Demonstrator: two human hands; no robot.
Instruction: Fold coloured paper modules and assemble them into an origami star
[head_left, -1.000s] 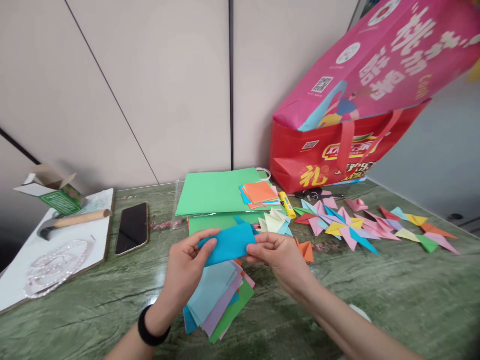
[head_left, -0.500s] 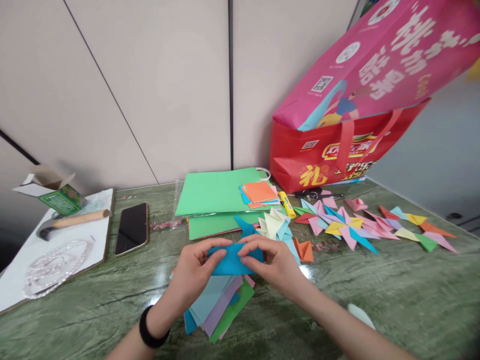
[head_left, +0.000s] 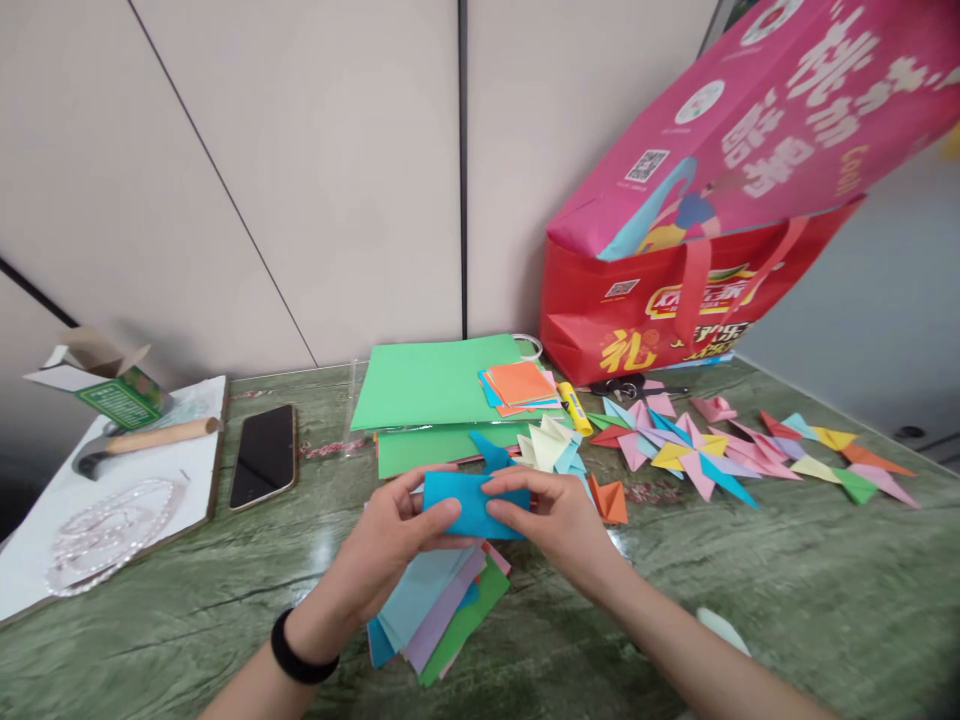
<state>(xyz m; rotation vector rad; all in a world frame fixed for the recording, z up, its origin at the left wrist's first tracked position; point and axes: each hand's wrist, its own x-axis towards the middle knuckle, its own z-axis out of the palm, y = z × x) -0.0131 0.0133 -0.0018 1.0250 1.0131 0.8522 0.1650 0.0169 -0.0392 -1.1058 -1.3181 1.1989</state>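
A blue sheet of paper (head_left: pixel 469 508), folded into a long rectangle, is held up between my two hands. My left hand (head_left: pixel 401 525) pinches its left end, thumb in front and fingers behind. On the right end, the thumb and fingers of my right hand (head_left: pixel 551 515) press the paper together. Beneath them a fanned stack of coloured paper sheets (head_left: pixel 442 605) lies on the green table. Just beyond my hands are a small blue folded piece (head_left: pixel 493 452), pale yellow and light-blue folded pieces (head_left: pixel 551 445) and an orange folded piece (head_left: pixel 609 498).
Green sheets (head_left: pixel 435 385) carry small orange squares (head_left: pixel 521 384), beside a yellow glue stick (head_left: pixel 575 408) and scissors (head_left: pixel 630 387). Folded paper stars (head_left: pixel 690 450) spread rightward before a red bag (head_left: pixel 600 325). At left lie a phone (head_left: pixel 264 457), hammer (head_left: pixel 150 440), beads (head_left: pixel 112 530) and box (head_left: pixel 112 385).
The blue paper has tilted, showing more of its face and its left end. My left hand has shifted slightly left, its fingers now behind and under the paper.
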